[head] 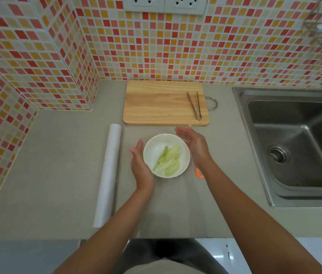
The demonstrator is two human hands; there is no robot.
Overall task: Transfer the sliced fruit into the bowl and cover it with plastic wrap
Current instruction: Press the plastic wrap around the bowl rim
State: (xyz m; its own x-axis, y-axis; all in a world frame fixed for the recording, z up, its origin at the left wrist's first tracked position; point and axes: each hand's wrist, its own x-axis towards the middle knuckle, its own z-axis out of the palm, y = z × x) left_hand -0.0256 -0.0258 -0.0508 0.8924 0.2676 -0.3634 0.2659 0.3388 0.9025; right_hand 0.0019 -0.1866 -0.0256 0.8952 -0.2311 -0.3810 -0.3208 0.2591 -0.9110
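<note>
A white bowl (166,155) stands on the grey worktop (61,171), near the middle of the surface and well back from its front edge. The sliced fruit (168,161), pale green, lies inside the bowl, gathered toward its right and near side. Both hands flank the bowl with fingers straight and spread, gripping nothing: the left hand (139,165) stands edge-on against the bowl's left rim, and the right hand (192,142) is held palm-inward just beside the right rim; contact there cannot be confirmed. Whether film already lies over the bowl cannot be told. A roll of plastic wrap (108,175) lies lengthwise on the worktop left of the bowl, apart from the left hand, its near end close to the front edge. A wooden cutting board (156,103) lies behind the bowl, its far edge close to the tiled wall (156,46), with a strip of bare worktop between board and bowl. 1 pair of metal tongs (195,104) rests on the board's right portion. A small orange object (199,172) shows on the worktop beside the right wrist, partly hidden. A steel sink (294,143) is set into the worktop at the right, well apart from the bowl, with open surface between them.
</note>
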